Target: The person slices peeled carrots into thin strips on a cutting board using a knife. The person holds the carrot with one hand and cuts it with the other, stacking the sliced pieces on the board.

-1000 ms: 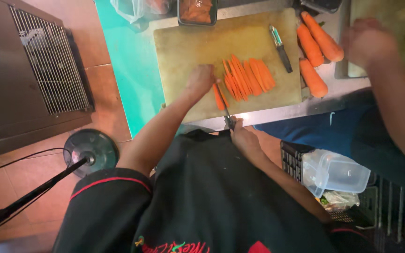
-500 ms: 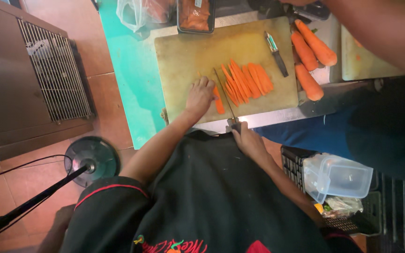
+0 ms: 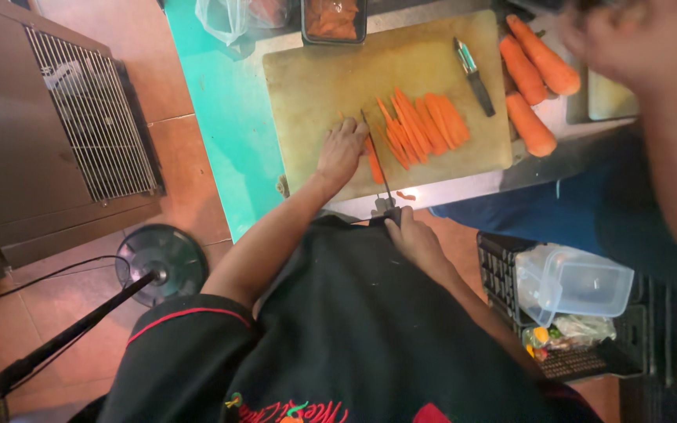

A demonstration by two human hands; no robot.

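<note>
head view: right hand (image 3: 413,239) grips knife (image 3: 378,164), left hand (image 3: 342,149) pins carrot (image 3: 373,159).

Even, soft light fills the scene, bright enough that colours look saturated. Shadows are faint; the black shirt (image 3: 354,329) swallows all detail. The other person's hand (image 3: 628,39) at the top right is smeared by motion blur. Wide-angle distortion bends the edges, and fine detail is soft throughout.

We take this for a working kitchen: a large worn cutting board (image 3: 338,78) on a steel counter (image 3: 464,184), peeled carrots (image 3: 530,78) (some already sliced), a container of cut pieces (image 3: 333,17), tiled floor (image 3: 190,157).
</note>
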